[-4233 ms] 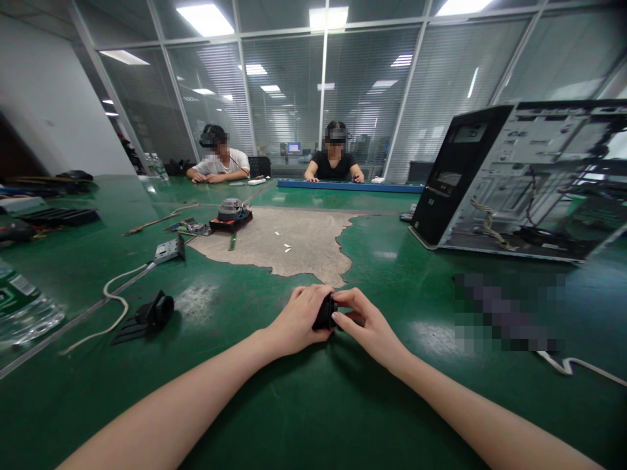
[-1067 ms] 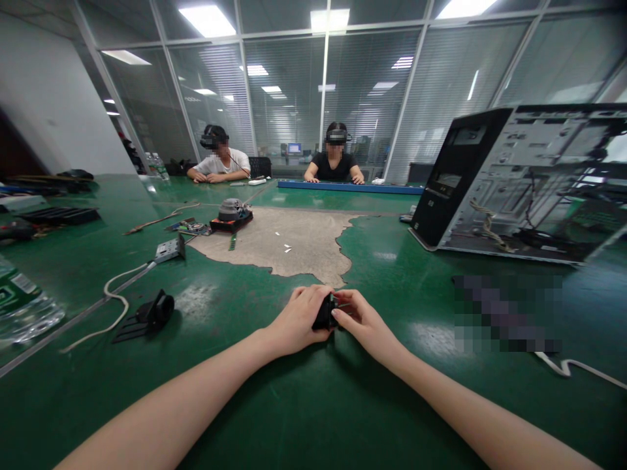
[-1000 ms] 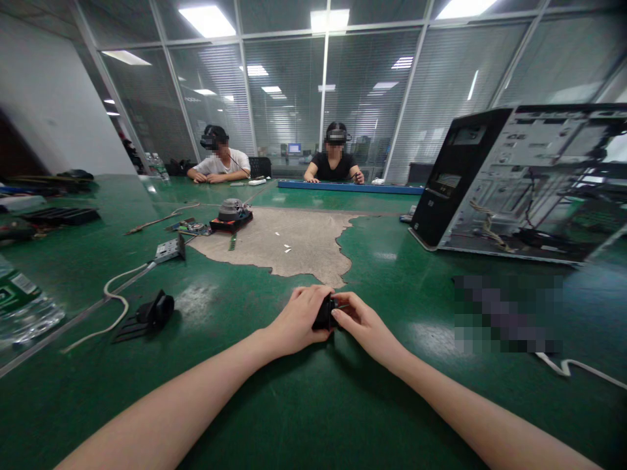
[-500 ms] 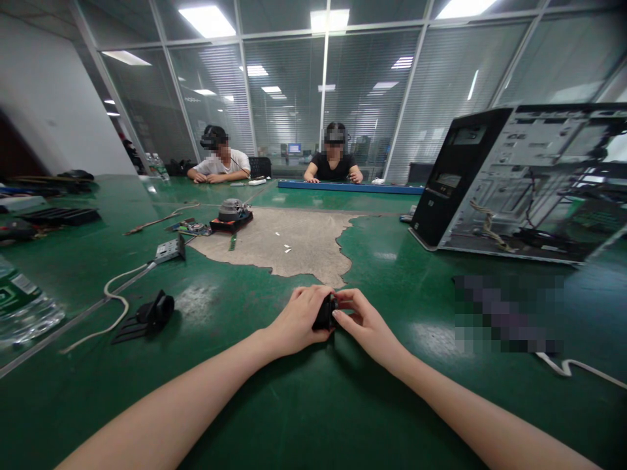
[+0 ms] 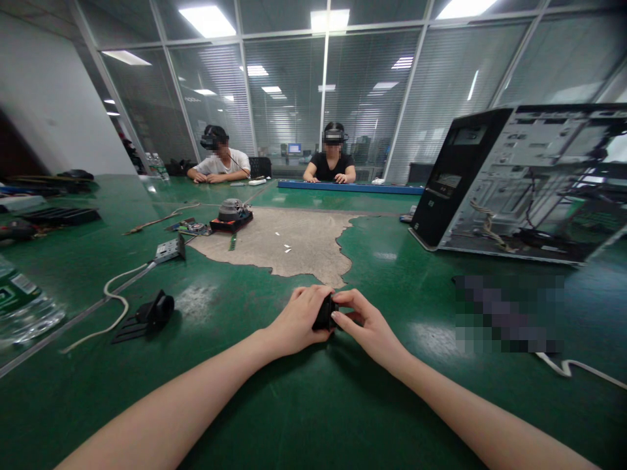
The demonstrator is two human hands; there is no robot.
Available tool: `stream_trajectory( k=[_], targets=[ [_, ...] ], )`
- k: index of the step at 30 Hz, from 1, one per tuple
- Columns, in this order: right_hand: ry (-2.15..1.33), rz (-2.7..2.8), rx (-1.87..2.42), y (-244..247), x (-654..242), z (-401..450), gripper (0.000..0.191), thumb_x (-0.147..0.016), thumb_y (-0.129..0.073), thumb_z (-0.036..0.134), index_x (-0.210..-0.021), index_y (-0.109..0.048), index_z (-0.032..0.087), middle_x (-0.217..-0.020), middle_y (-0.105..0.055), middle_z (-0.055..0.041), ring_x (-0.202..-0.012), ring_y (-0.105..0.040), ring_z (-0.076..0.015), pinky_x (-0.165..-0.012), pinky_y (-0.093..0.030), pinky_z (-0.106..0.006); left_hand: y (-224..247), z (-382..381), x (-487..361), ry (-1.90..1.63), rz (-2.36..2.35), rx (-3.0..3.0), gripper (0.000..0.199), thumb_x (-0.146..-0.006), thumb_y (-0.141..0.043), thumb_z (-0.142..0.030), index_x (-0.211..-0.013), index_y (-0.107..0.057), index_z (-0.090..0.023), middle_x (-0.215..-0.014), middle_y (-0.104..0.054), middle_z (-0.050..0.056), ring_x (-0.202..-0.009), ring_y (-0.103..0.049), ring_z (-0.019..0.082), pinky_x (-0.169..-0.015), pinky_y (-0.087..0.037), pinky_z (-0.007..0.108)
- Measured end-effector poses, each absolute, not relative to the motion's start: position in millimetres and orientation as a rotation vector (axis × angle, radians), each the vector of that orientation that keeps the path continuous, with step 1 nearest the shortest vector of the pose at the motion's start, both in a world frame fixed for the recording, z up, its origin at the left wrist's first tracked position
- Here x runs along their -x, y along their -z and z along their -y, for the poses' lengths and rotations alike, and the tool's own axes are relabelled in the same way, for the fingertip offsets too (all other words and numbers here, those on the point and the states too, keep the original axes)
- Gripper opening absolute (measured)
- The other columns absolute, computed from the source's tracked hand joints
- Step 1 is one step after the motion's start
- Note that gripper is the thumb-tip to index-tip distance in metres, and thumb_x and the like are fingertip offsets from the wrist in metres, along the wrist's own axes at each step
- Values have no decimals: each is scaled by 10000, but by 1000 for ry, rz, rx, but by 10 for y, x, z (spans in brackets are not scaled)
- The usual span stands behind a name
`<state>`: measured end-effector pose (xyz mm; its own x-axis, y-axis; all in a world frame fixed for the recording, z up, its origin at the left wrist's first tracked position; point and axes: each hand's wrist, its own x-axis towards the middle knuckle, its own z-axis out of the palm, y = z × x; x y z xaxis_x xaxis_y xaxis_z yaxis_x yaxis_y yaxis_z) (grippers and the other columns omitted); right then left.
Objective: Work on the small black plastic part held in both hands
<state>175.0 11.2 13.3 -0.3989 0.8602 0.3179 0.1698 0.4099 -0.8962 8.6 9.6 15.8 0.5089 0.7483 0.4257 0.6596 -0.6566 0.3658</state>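
Just in front of me, a small dark object (image 5: 324, 314) is low over the green tabletop, largely covered by my fingers. Its exact kind cannot be made out. My left hand (image 5: 300, 318) is wrapped round it from the left, palm down, with the fingers over the top and the thumb at the near side. From the right, my right hand (image 5: 361, 316) pinches the object's right end between thumb and fingertips. Left of my hands lies a black plastic bracket (image 5: 155, 313) with a round part and several slats.
An open computer case (image 5: 460, 183) stands at right, near a blurred-out strip (image 5: 509, 313) with a white cord. At left are a water bottle (image 5: 24, 303) and a metal box with a cable (image 5: 170, 249). A heatsink fan (image 5: 232, 212) lies beyond. Two people sit across the table (image 5: 235, 418).
My hands keep almost the same place, with only a slight shift of the right fingers at the object's end. Across the table, the dark-shirted person's hand on the right has moved inward.
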Motion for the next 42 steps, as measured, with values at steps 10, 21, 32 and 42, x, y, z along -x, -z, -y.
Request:
stream_trajectory(
  k=[10,21,32,42],
  targets=[
    [-1144,1832,982,-139,-1735,-127,244,-749,-497,229,-985,-453,185,-950,-539,-50,-866,-545,-163,-756,-465,-330,-164,-94,-78,-818,-1227,-2591,578,-617,-610,-183,-1120,-327,-220,-1103,-474,62,-1041,-430,227,-880,-298,377],
    [-1138,1777,864,-143,-1741,-102,152,-759,-509,254,-902,-489,207,-928,-527,-27,-924,-539,-165,-722,-479,-279,-172,-87,-85,-855,-1217,-2582,541,-637,-598,-196,-1104,-326,-221,-1096,-474,54,-1044,-431,217,-882,-301,368],
    [-1124,1497,1042,-93,-1769,-206,223,-698,-564,297,-860,-455,189,-859,-552,-31,-807,-545,-155,-729,-450,-310,-156,-104,-83,-820,-1246,-2587,584,-621,-620,-206,-1121,-318,-213,-1108,-470,61,-1053,-420,223,-896,-293,374],
    [-1319,1652,905,-118,-1653,-185,297,-629,-658,291,-772,-414,203,-771,-529,22,-747,-559,-128,-670,-478,-272,-160,-74,-102,-830,-1220,-2620,539,-630,-576,-154,-1105,-328,-215,-1110,-457,66,-1054,-410,226,-882,-296,381]
  ],
)
